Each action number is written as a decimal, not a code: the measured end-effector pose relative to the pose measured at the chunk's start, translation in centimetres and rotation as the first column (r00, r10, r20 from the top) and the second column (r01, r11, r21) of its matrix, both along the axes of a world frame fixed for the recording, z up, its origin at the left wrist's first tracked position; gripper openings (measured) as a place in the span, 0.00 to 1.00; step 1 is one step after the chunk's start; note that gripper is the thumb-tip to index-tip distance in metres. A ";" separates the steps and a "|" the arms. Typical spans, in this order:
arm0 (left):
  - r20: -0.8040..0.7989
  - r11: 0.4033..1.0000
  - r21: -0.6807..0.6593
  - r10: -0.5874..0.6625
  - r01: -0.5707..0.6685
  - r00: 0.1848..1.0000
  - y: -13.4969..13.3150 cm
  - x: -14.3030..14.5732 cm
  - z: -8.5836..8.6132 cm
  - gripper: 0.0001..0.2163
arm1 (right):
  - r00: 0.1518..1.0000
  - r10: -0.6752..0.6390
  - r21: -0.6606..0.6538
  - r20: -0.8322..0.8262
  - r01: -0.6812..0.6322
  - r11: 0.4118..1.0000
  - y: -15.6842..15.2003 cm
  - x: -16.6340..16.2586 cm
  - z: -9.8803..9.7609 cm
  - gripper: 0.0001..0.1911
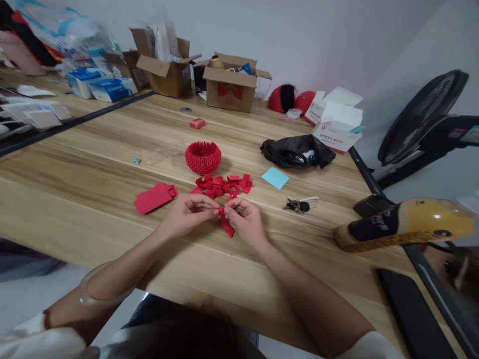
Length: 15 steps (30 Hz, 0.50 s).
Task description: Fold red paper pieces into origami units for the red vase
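Between my two hands is a short curved chain of folded red paper pieces (227, 227), its lower end hanging toward the table's front. My left hand (190, 213) pinches its top from the left, thumb against fingers. From the right, my right hand (245, 219) pinches the same end, so the fingertips of both nearly meet. Just beyond the hands lies a loose heap of folded red paper pieces (220, 187). Behind the heap stands a round red bowl of interlocked folded paper (203, 158). Flat red paper sheets (154, 198) lie left of my left hand.
To the right are a light blue paper (275, 178), keys (299, 205), a black bag (295, 152), a yellow-capped bottle (400, 224) and a black phone (415, 314). Cardboard boxes (231, 92) and a sticky note box (339, 130) stand farther back. A fan (422, 117) is beyond the right edge.
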<state>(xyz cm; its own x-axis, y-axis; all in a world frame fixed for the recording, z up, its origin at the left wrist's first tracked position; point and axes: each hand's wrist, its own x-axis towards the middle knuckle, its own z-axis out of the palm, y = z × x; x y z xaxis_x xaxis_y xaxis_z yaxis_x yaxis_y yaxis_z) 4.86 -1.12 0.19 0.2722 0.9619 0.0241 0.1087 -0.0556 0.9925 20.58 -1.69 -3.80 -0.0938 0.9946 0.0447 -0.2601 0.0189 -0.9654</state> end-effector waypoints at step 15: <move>0.213 0.954 -0.298 0.021 0.044 0.977 0.0 -0.2 -0.1 0.08 | 0.997 0.022 0.016 -0.075 -0.020 1.000 0.1 0.2 0.1 0.05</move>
<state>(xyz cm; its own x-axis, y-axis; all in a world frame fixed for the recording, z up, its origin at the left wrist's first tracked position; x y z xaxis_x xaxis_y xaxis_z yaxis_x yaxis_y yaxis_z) 4.65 -1.13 0.08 0.3034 0.9303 -0.2062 -0.1046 0.2476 0.9632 20.78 -1.62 -3.75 -0.1105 0.9916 0.0672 -0.3325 0.0269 -0.9427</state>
